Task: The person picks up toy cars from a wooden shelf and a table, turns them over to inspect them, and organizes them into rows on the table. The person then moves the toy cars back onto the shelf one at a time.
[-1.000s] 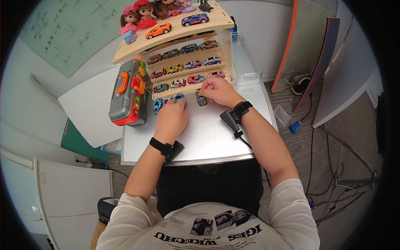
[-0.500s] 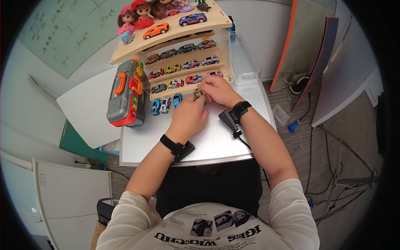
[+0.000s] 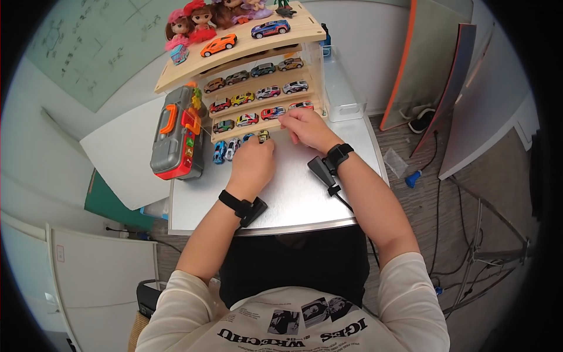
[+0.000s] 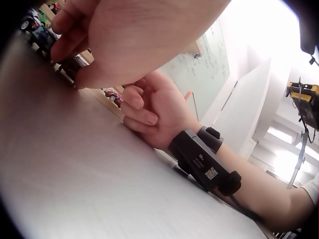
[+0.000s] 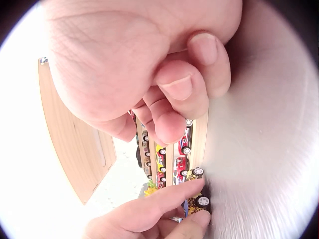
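Observation:
My left hand (image 3: 252, 167) pinches a yellow-and-black toy car (image 3: 264, 135) between thumb and fingers on the metal tabletop; the right wrist view shows the car's wheels (image 5: 203, 201) between those fingertips. Left of it, a blue toy car (image 3: 248, 138) is partly covered by the hand. Beyond that stand a white-and-grey toy car (image 3: 233, 148) and another blue toy car (image 3: 219, 152), side by side. My right hand (image 3: 308, 128) holds nothing; its fingers hang loosely curled close to the bottom shelf, near a red-and-blue toy car (image 3: 272, 113).
A wooden display rack (image 3: 234, 138) carries rows of toy cars, with dolls (image 3: 202, 26) and an orange car (image 3: 219, 45) on top. Left of it stands a grey toolbox (image 3: 173, 138). A clear plastic bin (image 3: 347, 108) sits at the right.
My left hand has gone from the blue cars across to the yellow-and-black car and brought it left, beside the nearer blue one. The right hand has stayed near the rack, now apart from that car.

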A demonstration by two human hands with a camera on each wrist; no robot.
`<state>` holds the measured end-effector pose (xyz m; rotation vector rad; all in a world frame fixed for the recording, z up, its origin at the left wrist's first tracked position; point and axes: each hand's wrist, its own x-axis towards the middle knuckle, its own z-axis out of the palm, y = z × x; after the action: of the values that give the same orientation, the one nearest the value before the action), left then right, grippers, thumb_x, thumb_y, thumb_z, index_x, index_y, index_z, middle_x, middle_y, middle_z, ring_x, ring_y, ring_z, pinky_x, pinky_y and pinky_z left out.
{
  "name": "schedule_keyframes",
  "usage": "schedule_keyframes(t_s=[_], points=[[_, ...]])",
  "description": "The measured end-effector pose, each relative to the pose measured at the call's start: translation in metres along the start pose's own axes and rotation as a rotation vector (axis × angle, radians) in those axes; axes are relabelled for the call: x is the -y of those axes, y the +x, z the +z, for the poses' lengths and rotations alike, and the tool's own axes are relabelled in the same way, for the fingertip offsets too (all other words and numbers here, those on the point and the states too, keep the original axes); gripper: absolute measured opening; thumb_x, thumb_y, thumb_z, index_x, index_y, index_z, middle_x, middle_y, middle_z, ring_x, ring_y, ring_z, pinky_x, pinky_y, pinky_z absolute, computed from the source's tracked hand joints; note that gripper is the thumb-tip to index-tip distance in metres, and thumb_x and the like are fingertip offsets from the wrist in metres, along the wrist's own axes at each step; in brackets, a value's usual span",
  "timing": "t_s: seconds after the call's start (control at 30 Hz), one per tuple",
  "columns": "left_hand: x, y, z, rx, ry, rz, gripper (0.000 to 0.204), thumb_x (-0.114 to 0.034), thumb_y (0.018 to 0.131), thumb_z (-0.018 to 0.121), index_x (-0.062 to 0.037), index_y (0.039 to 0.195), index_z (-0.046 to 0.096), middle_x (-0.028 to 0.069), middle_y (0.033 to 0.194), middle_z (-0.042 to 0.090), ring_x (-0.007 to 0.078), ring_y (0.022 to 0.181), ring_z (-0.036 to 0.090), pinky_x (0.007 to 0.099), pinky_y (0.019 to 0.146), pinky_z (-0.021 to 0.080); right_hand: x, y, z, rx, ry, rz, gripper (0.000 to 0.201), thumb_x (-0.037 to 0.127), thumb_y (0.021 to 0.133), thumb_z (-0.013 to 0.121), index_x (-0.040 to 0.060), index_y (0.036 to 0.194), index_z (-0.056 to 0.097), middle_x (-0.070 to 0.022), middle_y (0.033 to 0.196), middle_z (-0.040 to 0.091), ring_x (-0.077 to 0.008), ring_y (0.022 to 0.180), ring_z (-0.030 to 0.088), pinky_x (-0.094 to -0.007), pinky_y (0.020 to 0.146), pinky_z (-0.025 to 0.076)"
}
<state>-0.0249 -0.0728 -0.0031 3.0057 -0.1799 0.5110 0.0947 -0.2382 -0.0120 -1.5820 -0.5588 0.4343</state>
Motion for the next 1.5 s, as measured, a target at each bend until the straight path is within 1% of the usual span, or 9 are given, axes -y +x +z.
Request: schedule_keyframes(t_s=[0.13,0.2,0.43,0.63,0.7,0.93,1.1,1.33,1.5], points=[[0.000,-0.002,-0.002,-0.005,-0.001,-0.002,0.014,-0.009,0.086,0.067,-0.0024,0.096,0.073,0.0221,0.094,0.067,0.0397,0.085,0.071,0.0480,0.075,0.060,0.000,0.000,-0.002,0.011,-0.012,-0.002,0.032,0.032,0.106,0.062,0.0056,0.090,0.070,0.0027,0.061,0.057,-0.0071,0.055,0.052,-0.0264,0.052,0.038],[0.001,-0.001,0.000,-0.005,-0.022,-0.014,0.023,-0.007,0.089,0.065,-0.0076,0.108,0.078,0.0209,0.092,0.069,0.0397,0.083,0.071,0.0481,0.075,0.059,0.000,0.001,-0.003,0.012,-0.028,0.010,0.033,0.034,0.103,0.065,0.0030,0.092,0.071,0.0007,0.065,0.060,-0.0091,0.058,0.057,-0.0281,0.055,0.044],[0.002,0.000,-0.002,0.003,-0.034,-0.023,0.024,-0.008,0.089,0.065,-0.0074,0.110,0.077,0.0203,0.093,0.069,0.0390,0.083,0.071,0.0478,0.075,0.059,0.002,0.000,-0.001,0.007,-0.015,0.011,0.028,0.029,0.102,0.067,0.0034,0.092,0.070,0.0005,0.066,0.060,-0.0092,0.058,0.057,-0.0284,0.055,0.044],[0.000,-0.015,-0.022,-0.052,-0.048,-0.076,0.041,-0.011,0.086,0.069,-0.0061,0.126,0.071,0.0186,0.102,0.069,0.0390,0.088,0.071,0.0484,0.078,0.059,0.002,-0.001,-0.001,0.006,-0.006,0.010,0.026,0.028,0.103,0.066,0.0053,0.092,0.069,0.0024,0.064,0.059,-0.0073,0.056,0.054,-0.0263,0.052,0.039],[0.007,-0.022,-0.025,-0.019,0.014,-0.176,0.045,-0.011,0.084,0.070,-0.0050,0.129,0.070,0.0200,0.106,0.070,0.0393,0.093,0.071,0.0482,0.081,0.060,0.003,0.000,0.000,0.010,-0.041,0.008,0.024,0.027,0.102,0.067,0.0054,0.092,0.070,0.0025,0.064,0.059,-0.0073,0.057,0.054,-0.0263,0.052,0.039],[0.025,-0.024,-0.019,0.027,0.001,-0.233,0.045,-0.009,0.085,0.071,-0.0042,0.130,0.069,0.0206,0.107,0.070,0.0396,0.097,0.071,0.0480,0.084,0.059,0.002,0.001,-0.001,0.007,-0.043,0.018,0.026,0.028,0.101,0.068,0.0032,0.093,0.070,-0.0004,0.071,0.062,-0.0098,0.060,0.059,-0.0285,0.055,0.045],[0.018,-0.021,-0.023,-0.029,-0.040,-0.145,0.033,-0.011,0.089,0.070,-0.0058,0.122,0.073,0.0210,0.100,0.071,0.0390,0.087,0.073,0.0482,0.076,0.060,0.001,0.001,-0.001,0.018,-0.035,0.026,0.025,0.027,0.101,0.068,0.0043,0.091,0.069,0.0001,0.070,0.061,-0.0096,0.059,0.058,-0.0283,0.055,0.045],[0.025,-0.017,-0.017,0.011,-0.011,-0.104,0.035,-0.011,0.087,0.071,-0.0063,0.122,0.073,0.0206,0.098,0.071,0.0389,0.087,0.073,0.0480,0.076,0.060,0.003,0.000,0.000,0.011,-0.030,0.026,0.024,0.026,0.101,0.069,0.0048,0.090,0.068,0.0006,0.070,0.061,-0.0094,0.059,0.058,-0.0281,0.055,0.045],[0.019,-0.021,-0.028,-0.060,-0.030,-0.240,0.045,-0.016,0.084,0.075,-0.0049,0.127,0.072,0.0205,0.109,0.071,0.0394,0.097,0.072,0.0475,0.083,0.059,-0.004,0.003,-0.002,0.026,-0.019,-0.004,0.023,0.025,0.100,0.070,0.0053,0.088,0.067,0.0011,0.070,0.061,-0.0090,0.060,0.058,-0.0274,0.054,0.045]])
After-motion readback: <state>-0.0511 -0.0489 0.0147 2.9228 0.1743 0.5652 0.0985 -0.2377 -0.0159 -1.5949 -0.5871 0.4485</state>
